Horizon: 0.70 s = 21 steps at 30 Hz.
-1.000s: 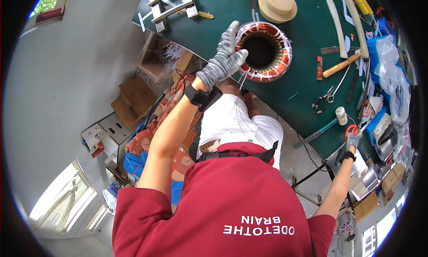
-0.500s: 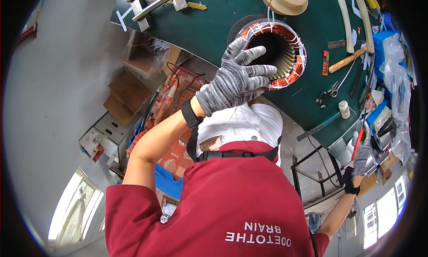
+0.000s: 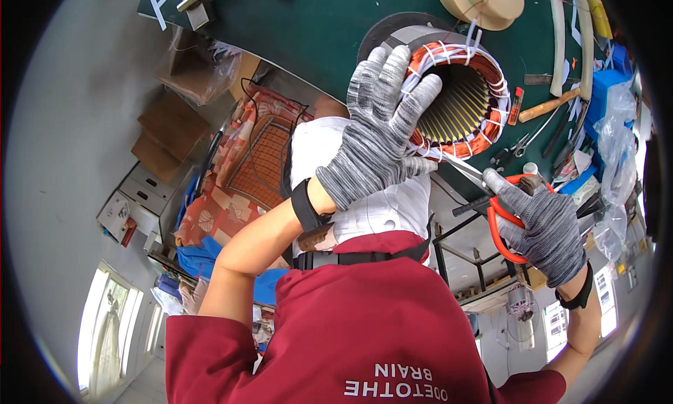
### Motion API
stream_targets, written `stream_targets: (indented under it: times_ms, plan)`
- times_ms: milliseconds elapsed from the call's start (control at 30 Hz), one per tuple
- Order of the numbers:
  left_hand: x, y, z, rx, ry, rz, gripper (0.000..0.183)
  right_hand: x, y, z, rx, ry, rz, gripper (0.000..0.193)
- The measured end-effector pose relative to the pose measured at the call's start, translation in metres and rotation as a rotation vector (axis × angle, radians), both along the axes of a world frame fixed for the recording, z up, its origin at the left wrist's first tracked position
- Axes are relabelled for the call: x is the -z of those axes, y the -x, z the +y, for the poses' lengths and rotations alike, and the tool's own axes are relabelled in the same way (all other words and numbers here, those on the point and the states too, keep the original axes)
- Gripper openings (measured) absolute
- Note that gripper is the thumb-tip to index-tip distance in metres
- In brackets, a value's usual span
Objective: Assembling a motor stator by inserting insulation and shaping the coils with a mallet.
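A motor stator (image 3: 495,81) with orange copper windings laced in white cord stands tilted on the green table, its slotted bore facing me. My left hand (image 3: 382,127), in a grey knit glove, lies against the near left of the winding ring, fingers spread and stretched out. In my gloved right hand (image 3: 550,225) is a pair of scissors (image 3: 493,220) with red handles. Their blades point at the lower rim of the windings, close to my left thumb. Whether the blade tips touch the lacing I cannot tell. White sleeved leads (image 3: 473,34) rise from the far rim.
A cream round block (image 3: 484,3) sits behind the stator. On the right lie a wooden handle (image 3: 550,106), pale tubes (image 3: 554,39), a red small box (image 3: 516,104), pliers and a blue bin (image 3: 608,88) with clear plastic. A patterned chair (image 3: 256,155) stands at left.
My right hand has come from the far lower right to the stator, bringing the red-handled scissors. My left hand still rests on the ring, its fingers shifted. The view has moved slightly.
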<state>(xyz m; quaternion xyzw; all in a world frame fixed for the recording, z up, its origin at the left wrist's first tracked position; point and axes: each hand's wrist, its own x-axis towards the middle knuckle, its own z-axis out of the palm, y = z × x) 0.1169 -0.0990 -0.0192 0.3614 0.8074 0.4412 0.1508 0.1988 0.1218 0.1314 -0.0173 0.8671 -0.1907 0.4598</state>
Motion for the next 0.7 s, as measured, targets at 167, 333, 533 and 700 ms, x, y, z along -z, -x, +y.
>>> stream_targets:
  times_ms: [167,333,533,700]
  plan:
    - [0.000,-0.001,0.000,-0.006,0.001,-0.026,0.098,-0.003,0.017,0.004,-0.088,0.003,-0.025,0.067]
    - [-0.003,0.000,-0.001,0.000,0.040,-0.037,0.100,-0.006,0.041,0.000,-0.008,-0.026,-0.132,0.071]
    - [-0.003,0.000,-0.001,0.009,0.035,-0.035,0.103,0.005,0.035,0.006,-0.139,0.019,-0.057,0.061]
    - [-0.005,0.000,0.001,-0.001,0.066,-0.031,0.101,0.012,0.033,0.008,-0.189,0.042,-0.014,0.061]
